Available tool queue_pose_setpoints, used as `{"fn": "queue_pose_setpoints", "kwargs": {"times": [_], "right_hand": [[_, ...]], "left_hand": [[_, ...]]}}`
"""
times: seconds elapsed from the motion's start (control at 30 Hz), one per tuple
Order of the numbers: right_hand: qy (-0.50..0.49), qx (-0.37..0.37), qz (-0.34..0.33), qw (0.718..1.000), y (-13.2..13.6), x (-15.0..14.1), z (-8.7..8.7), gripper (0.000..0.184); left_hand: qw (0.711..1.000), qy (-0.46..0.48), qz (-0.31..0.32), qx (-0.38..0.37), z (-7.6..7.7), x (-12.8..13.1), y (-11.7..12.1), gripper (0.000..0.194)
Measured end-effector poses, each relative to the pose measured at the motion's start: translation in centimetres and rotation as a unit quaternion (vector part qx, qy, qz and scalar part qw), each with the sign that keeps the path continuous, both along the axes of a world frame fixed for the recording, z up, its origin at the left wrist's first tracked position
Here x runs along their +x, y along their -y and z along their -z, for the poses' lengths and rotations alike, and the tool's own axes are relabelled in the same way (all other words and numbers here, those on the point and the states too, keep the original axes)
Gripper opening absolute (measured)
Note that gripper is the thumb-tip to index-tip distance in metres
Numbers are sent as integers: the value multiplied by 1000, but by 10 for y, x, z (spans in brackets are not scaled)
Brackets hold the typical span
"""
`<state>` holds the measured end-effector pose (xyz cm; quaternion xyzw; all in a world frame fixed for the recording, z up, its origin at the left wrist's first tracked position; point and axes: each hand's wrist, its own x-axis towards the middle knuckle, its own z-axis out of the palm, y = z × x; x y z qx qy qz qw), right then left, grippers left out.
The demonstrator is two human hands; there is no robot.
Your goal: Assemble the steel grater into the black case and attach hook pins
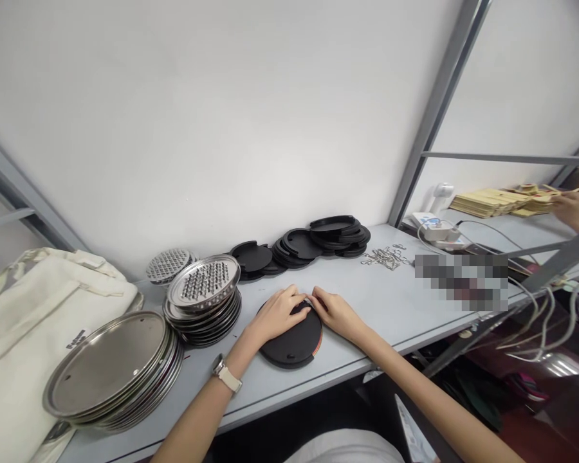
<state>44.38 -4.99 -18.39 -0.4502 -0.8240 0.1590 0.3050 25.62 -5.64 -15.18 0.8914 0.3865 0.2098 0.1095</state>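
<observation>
A black round disc [292, 337] lies flat on the table in front of me, with a raised rim and a small knob or hole near its front. A thin orange-red edge shows along its right side. My left hand [282, 314] rests over its upper left part, with fingers and thumb closed at the far rim. My right hand [330, 312] meets it there from the right, its fingertips pinched together. Whatever small thing may be between the fingertips is hidden. Behind are several similar black discs [302, 246] in overlapping piles.
Stacked metal grater discs [205, 283] and larger round metal plates [113, 357] stand to the left, beside a cream bag [53, 308]. Small metal clips [386, 257] lie in a heap at the right. Beyond the grey post [431, 116], another person's hand [576, 209] is near wooden pieces [487, 201].
</observation>
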Motion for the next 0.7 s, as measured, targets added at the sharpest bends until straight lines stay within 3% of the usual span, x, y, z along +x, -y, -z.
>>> {"fn": "queue_pose_setpoints", "kwargs": {"times": [0.23, 0.7], "right_hand": [[-10, -1, 10, 1000, -1, 0, 1, 20], [-12, -18, -31, 999, 1, 1, -1, 19]], "left_hand": [[1000, -2, 3, 7, 2, 0, -1, 20], [1000, 12, -2, -2, 1, 2, 1, 12]]}}
